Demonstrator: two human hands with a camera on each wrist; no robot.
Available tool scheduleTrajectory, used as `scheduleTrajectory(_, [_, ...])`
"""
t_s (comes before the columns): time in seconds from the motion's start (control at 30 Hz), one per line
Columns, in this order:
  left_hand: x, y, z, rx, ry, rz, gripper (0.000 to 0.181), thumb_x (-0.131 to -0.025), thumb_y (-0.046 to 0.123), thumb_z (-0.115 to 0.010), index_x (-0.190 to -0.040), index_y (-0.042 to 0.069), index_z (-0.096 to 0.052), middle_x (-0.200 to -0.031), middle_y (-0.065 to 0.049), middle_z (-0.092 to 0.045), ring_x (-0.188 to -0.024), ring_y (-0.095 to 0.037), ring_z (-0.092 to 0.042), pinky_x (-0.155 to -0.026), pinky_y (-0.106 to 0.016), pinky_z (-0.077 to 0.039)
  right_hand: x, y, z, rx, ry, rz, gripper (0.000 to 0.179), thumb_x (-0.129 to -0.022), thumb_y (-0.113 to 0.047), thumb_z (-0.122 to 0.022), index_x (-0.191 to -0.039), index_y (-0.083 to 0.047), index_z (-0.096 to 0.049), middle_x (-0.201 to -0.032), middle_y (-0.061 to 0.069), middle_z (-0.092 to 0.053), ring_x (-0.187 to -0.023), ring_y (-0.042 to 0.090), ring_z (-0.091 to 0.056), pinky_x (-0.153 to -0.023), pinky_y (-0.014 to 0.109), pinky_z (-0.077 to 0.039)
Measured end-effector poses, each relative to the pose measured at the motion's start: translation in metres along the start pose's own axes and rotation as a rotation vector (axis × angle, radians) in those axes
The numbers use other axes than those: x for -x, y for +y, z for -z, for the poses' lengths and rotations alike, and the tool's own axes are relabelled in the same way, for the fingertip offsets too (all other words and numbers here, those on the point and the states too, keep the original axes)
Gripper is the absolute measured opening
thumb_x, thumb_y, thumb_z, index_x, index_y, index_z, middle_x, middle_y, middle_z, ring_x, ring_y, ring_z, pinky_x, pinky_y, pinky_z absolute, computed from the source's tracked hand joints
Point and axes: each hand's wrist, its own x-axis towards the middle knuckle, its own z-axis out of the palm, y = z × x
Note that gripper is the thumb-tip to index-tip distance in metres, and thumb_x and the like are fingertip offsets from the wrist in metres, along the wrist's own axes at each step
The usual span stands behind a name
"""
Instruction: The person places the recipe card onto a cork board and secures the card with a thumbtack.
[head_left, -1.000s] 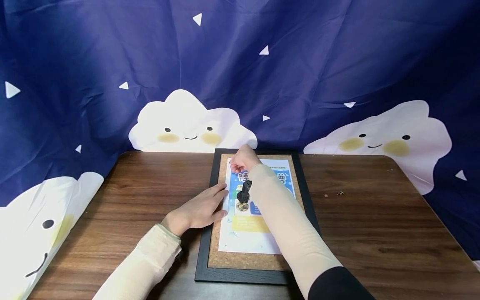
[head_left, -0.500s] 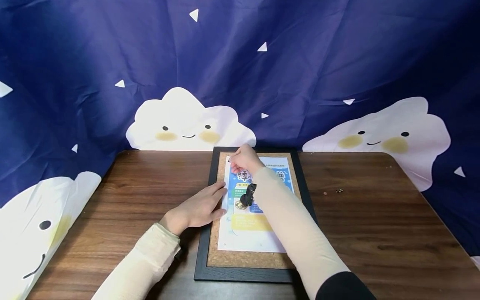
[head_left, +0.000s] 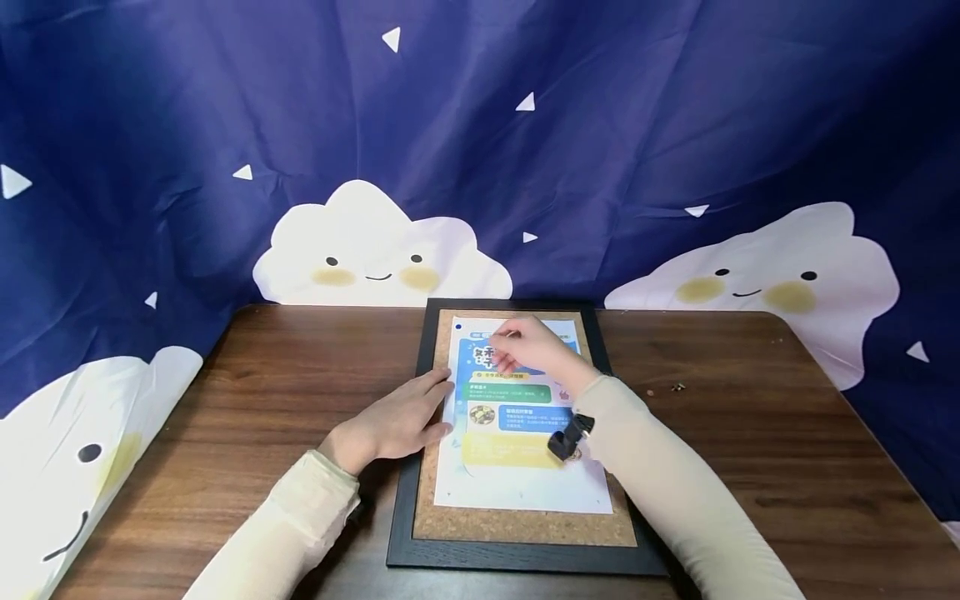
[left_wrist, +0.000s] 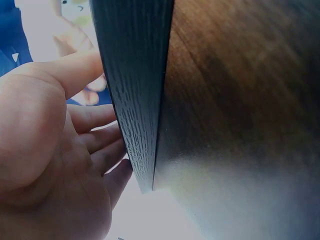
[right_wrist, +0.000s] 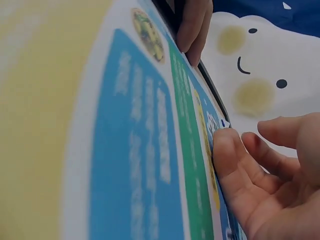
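Note:
A printed poster [head_left: 523, 492] lies on a cork board [head_left: 517, 527] with a black frame [head_left: 525, 557]. At the poster's far left corner sits a blue pushpin [head_left: 458, 327], also visible as a small blue pushpin [right_wrist: 223, 122] in the right wrist view. My left hand [head_left: 393, 419] rests across the frame's left side, its fingertips at the poster's left edge. Over the poster's upper part is my right hand [head_left: 534, 343]. Its loosely bent fingers [right_wrist: 235, 165] and thumb stand apart with nothing between them in the right wrist view.
Several tiny brass-coloured pieces [head_left: 678, 387] lie on the wooden table [head_left: 735, 467] right of the board, too small to identify. A small round bit [head_left: 650, 392] is beside them. A dark blue cloth [head_left: 585, 150] with smiling clouds hangs behind the table.
My right hand has moved away from the poster's far left corner, back to the right, leaving the blue pushpin there in view. The left hand has stayed in place.

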Motion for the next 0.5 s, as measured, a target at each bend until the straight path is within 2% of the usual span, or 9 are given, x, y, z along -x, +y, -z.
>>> scheduleTrajectory(0.23, [0.0,0.001,-0.003,0.003,0.008,-0.005,0.069,-0.11,0.026,-0.065,-0.162,-0.009,-0.039,-0.176,-0.026,-0.027,-0.165,-0.04,-0.029,-0.132,-0.053,-0.032,0.041,0.01,0.022,0.119,-0.003,0.131,0.028,-0.112,-0.017,-0.06,-0.123,0.007,-0.07,-0.095,0.017,-0.075,-0.078,0.021,-0.072,-0.073,0.031,-0.065])
scheduleTrajectory(0.37, [0.0,0.001,-0.003,-0.002,0.01,-0.01,0.069,-0.109,0.026,-0.066,-0.162,-0.01,-0.039,-0.176,-0.027,-0.027,-0.164,-0.041,-0.03,-0.132,-0.053,-0.033,0.065,0.018,0.037,0.201,0.019,0.208,0.025,-0.111,-0.014,-0.062,-0.12,0.007,-0.071,-0.09,0.017,-0.074,-0.07,0.021,-0.067,-0.063,0.028,-0.059])
scheduleTrajectory(0.5, [0.001,0.001,-0.002,-0.005,0.01,-0.016,0.069,-0.109,0.025,-0.066,-0.161,-0.01,-0.039,-0.175,-0.027,-0.028,-0.164,-0.041,-0.03,-0.131,-0.054,-0.033,0.088,0.028,0.051,0.271,0.087,0.244,0.021,-0.109,-0.013,-0.064,-0.116,0.005,-0.073,-0.085,0.016,-0.071,-0.065,0.021,-0.063,-0.055,0.027,-0.053])
